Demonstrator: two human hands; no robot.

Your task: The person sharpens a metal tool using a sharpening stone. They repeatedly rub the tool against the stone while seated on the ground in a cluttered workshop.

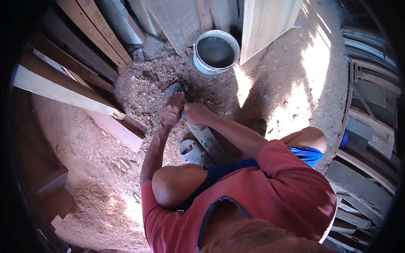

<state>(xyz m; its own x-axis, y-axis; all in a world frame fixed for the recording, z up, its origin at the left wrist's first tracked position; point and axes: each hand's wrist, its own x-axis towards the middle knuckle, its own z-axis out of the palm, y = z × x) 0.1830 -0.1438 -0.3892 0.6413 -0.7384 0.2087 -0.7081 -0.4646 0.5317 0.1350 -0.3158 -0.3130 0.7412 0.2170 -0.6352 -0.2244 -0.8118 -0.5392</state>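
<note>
A long, narrow grey plank with dark spots runs from between my legs, away from me and slightly left. My left hand lies over its far part, fingers pressed together and pointing away. Right beside it, my right hand is closed, with its knuckles against the left hand. Between and under the fingers is a small dark piece, mostly covered, so its kind does not show. Beyond the fingertips a flat grey end sticks out; whether it belongs to the plank is hard to tell.
A white bucket of murky liquid stands ahead. Boards lean at the far left, and a pale wide board stands right of the bucket. A light timber juts in from the left. Wood frames are stacked at right. Shavings cover the ground.
</note>
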